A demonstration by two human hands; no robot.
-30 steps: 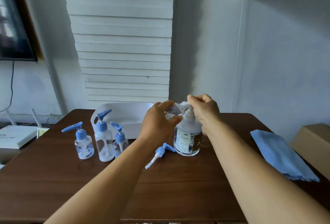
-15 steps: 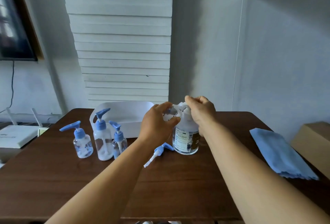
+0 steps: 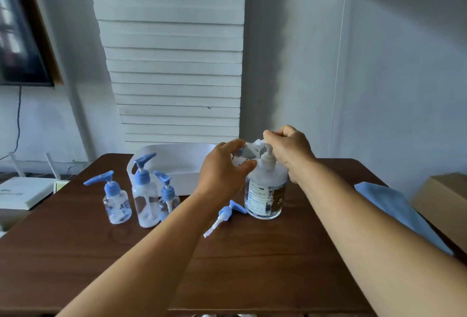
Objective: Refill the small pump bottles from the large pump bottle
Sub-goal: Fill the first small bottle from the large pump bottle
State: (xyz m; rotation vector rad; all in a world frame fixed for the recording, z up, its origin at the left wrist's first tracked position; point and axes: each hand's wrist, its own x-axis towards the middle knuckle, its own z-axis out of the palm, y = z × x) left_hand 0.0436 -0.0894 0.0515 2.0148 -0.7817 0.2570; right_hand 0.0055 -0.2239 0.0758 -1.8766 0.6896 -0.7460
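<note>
The large clear pump bottle with a dark label stands on the brown table. My right hand curls over its white pump head. My left hand holds a small clear bottle, uncapped, at the nozzle; my fingers hide most of it. A loose blue pump lies on the table just left of the large bottle. Three small bottles with blue pumps stand further left: a squat one, a taller one and a slim one.
A white tray stands behind the small bottles. A folded blue cloth lies at the table's right edge, next to a cardboard box. A white router sits off the table at left.
My right hand has risen slightly on the pump head. My left hand keeps the small bottle at the nozzle. The other bottles have not moved.
</note>
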